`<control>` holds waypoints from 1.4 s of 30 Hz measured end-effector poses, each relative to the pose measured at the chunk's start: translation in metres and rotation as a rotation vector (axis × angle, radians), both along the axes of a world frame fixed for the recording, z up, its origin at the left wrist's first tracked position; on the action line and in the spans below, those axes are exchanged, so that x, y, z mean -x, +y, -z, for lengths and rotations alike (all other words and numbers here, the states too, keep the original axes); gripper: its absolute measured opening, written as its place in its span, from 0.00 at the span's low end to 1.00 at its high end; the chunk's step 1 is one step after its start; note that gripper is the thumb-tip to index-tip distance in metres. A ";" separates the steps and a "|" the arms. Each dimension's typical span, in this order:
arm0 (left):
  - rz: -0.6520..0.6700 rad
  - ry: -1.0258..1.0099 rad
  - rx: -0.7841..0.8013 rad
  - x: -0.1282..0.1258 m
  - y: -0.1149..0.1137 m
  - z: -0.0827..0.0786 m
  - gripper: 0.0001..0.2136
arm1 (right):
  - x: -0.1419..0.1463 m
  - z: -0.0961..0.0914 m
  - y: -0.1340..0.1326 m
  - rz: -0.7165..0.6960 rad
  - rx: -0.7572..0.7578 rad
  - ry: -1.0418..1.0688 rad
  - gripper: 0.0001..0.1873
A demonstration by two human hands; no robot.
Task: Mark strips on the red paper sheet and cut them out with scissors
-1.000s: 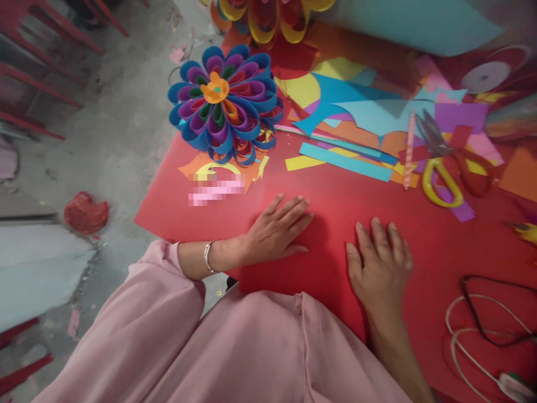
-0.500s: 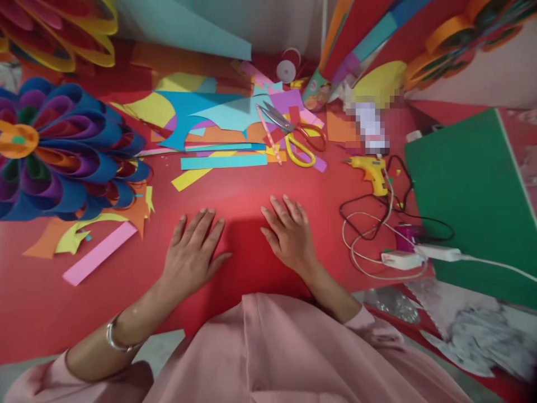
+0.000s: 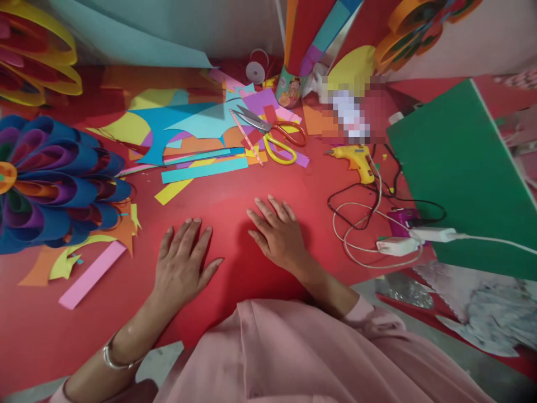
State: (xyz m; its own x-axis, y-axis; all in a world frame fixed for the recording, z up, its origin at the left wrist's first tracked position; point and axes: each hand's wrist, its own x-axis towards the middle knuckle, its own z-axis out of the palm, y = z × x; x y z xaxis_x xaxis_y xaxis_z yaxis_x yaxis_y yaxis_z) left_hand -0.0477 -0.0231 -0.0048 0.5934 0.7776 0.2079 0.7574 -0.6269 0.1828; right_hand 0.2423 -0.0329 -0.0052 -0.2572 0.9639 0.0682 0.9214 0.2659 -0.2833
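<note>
Both my hands lie flat, palms down, on a large red paper sheet [image 3: 235, 201] spread in front of me. My left hand [image 3: 182, 263] has its fingers stretched out and holds nothing; a silver bangle sits on its wrist. My right hand [image 3: 277, 235] rests a little further forward, fingers spread, also holding nothing. Beyond my fingertips lie a blue paper strip [image 3: 205, 169] and a yellow strip [image 3: 173, 191].
A blue and purple paper flower [image 3: 50, 184] sits at the left, a pink strip [image 3: 92, 274] near it. Yellow-handled scissors [image 3: 272, 140], a yellow glue gun [image 3: 356, 159] with tangled cords, a green sheet [image 3: 457, 173] and coloured paper scraps lie beyond and to the right.
The view has swung from the left to the right, revealing the glue gun and green sheet. Both hands stay flat on the red sheet.
</note>
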 end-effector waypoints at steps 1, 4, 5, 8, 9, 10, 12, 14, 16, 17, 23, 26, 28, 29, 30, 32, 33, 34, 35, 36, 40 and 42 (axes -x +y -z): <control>0.000 0.002 -0.002 0.000 0.000 0.000 0.36 | 0.000 0.000 0.000 -0.001 -0.001 -0.001 0.26; -0.002 0.008 -0.012 -0.001 0.000 0.000 0.36 | 0.000 -0.001 0.000 -0.003 -0.002 -0.011 0.27; -0.004 0.011 -0.014 -0.001 0.000 0.000 0.36 | 0.000 -0.002 0.000 -0.002 0.000 -0.016 0.27; -0.004 0.018 -0.020 -0.002 0.000 -0.001 0.36 | 0.000 -0.003 0.000 -0.005 0.010 -0.026 0.27; -0.004 0.020 -0.023 -0.003 -0.001 -0.001 0.36 | -0.001 -0.003 0.000 -0.007 0.012 -0.027 0.27; -0.004 0.022 -0.025 -0.004 -0.001 -0.001 0.35 | -0.001 -0.003 0.000 -0.008 0.010 -0.027 0.28; -0.011 0.028 -0.026 -0.005 -0.001 0.000 0.34 | -0.002 0.000 0.000 -0.007 -0.004 -0.024 0.27; -0.020 0.038 -0.019 -0.006 -0.002 0.000 0.33 | -0.003 0.004 0.000 -0.003 -0.035 -0.020 0.26; -0.027 0.053 -0.005 -0.006 -0.003 0.000 0.32 | -0.004 0.007 0.001 -0.007 -0.072 -0.013 0.25; -0.030 0.060 0.001 -0.006 -0.004 0.000 0.32 | -0.005 0.009 0.001 -0.012 -0.086 -0.009 0.25; -0.043 0.042 0.028 -0.006 -0.005 0.001 0.33 | -0.008 0.014 0.001 -0.046 -0.163 0.012 0.27; -0.044 0.024 0.051 -0.005 -0.006 0.001 0.33 | -0.008 0.014 0.002 -0.051 -0.176 0.001 0.28; -0.050 0.016 0.066 -0.005 -0.006 0.001 0.33 | -0.008 0.014 0.002 -0.051 -0.176 -0.005 0.28; -0.050 0.014 0.065 -0.005 -0.006 0.001 0.34 | -0.007 0.014 0.002 -0.051 -0.177 -0.008 0.27; -0.048 0.013 0.060 -0.005 -0.006 0.001 0.34 | -0.007 0.014 0.003 -0.050 -0.182 -0.011 0.27; -0.047 0.012 0.053 -0.005 -0.006 0.001 0.34 | -0.007 0.014 0.003 -0.052 -0.190 -0.014 0.27; -0.048 0.013 0.060 -0.005 -0.006 0.001 0.34 | -0.008 0.014 0.003 -0.053 -0.192 -0.015 0.27; -0.051 0.013 0.073 -0.005 -0.006 0.001 0.34 | -0.008 0.014 0.003 -0.054 -0.191 -0.016 0.27; -0.054 0.013 0.088 -0.005 -0.006 0.000 0.33 | -0.008 0.015 0.002 -0.055 -0.189 -0.015 0.27; -0.056 0.013 0.101 -0.005 -0.006 0.000 0.33 | -0.008 0.015 0.002 -0.054 -0.188 -0.012 0.28; -0.060 0.014 0.096 -0.006 -0.006 0.000 0.33 | -0.009 0.016 0.002 -0.055 -0.192 0.003 0.28; -0.054 0.018 0.073 -0.005 -0.006 0.001 0.33 | -0.009 0.016 0.002 -0.056 -0.196 0.000 0.28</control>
